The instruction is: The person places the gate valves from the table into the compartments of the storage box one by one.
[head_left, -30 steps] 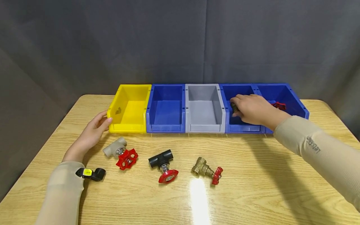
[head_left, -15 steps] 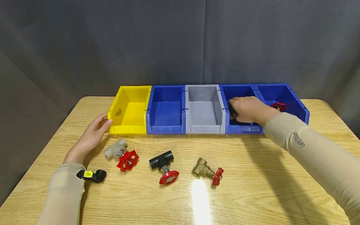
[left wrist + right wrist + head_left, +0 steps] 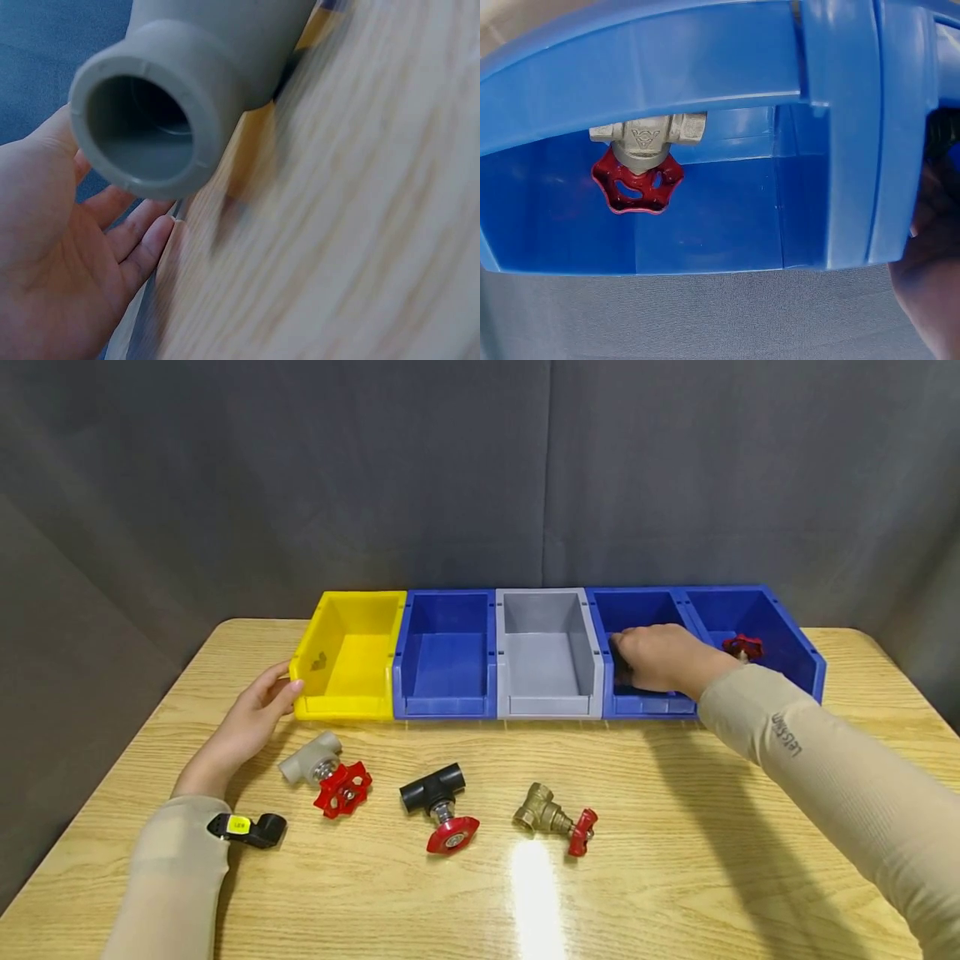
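My left hand (image 3: 243, 722) rests its fingertips against the left side of the yellow bin (image 3: 345, 707), thumb at the front corner. Near it lies a grey tee valve (image 3: 309, 760) with a red handwheel, large in the left wrist view. My right hand (image 3: 667, 657) reaches into a blue bin (image 3: 648, 704), fingers curled around a dark ridged piece (image 3: 941, 133), mostly hidden. Beside that, the rightmost blue bin (image 3: 705, 56) contains a metal valve (image 3: 646, 139) with a red handwheel. On the table lie a black tee valve (image 3: 433, 791) and a brass valve (image 3: 542, 810), both with red handwheels.
Between the yellow bin and the right hand's bin stand another blue bin (image 3: 444, 705) and a grey bin (image 3: 549, 705), joined in one row. The wooden table (image 3: 360, 893) ends at a dark grey curtain (image 3: 450, 468) behind the bins.
My right hand has moved lower and slightly left inside its blue bin, and the dark piece is now more hidden. The left hand stays at the yellow bin.
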A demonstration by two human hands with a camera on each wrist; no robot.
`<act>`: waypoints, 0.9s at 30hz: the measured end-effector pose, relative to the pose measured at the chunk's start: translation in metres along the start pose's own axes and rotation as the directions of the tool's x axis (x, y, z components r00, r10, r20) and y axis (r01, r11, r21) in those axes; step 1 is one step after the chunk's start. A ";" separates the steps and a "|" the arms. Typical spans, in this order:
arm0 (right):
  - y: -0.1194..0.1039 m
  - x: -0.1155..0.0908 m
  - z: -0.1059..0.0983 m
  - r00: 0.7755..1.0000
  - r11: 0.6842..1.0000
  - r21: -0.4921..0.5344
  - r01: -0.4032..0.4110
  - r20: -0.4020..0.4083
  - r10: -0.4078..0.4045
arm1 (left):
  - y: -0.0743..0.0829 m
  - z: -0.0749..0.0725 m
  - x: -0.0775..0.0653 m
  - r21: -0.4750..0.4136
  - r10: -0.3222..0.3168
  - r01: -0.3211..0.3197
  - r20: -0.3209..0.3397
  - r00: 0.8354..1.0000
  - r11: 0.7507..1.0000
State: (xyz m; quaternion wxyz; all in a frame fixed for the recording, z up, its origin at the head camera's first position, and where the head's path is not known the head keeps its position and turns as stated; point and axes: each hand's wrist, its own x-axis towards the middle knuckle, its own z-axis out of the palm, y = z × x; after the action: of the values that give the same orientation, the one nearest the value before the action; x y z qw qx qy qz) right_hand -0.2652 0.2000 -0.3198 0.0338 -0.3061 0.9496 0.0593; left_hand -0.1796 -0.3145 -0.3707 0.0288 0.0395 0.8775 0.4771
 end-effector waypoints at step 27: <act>0.000 0.000 0.002 1.000 1.000 0.026 -0.002 -0.006 0.002 | 0.002 -0.001 0.000 0.007 -0.007 0.007 -0.004 1.000 1.000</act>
State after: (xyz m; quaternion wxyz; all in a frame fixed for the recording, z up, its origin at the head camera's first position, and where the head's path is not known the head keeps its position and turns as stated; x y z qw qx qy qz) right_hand -0.2651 0.2006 -0.3217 0.0346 -0.3048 0.9507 0.0461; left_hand -0.1797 -0.3141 -0.3688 0.0284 0.0357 0.8794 0.4739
